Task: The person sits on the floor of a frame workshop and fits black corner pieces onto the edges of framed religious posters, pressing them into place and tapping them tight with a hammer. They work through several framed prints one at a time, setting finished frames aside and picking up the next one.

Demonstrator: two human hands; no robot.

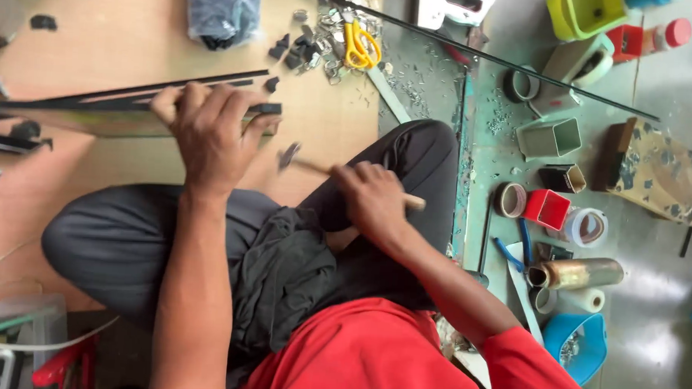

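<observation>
Yellow-handled scissors (360, 45) lie among small dark bits and metal scraps at top centre. A dark plastic bag (223, 9) sits on the tan board (96, 32). On the green floor (652, 309): red square cup (547, 209), open grey square box (551, 138), tape rolls (511, 199), brass-coloured tube (580, 273), blue tub (580, 345). A long thin black rod (477, 52) runs diagonally across. A yellow-green container (583, 12) sits at the top edge.

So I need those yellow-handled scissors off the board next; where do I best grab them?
Take the yellow-handled scissors by the handle loops, reaching from above. The loops lie flat and exposed, while the blade end is buried in the scattered small metal bits.
</observation>
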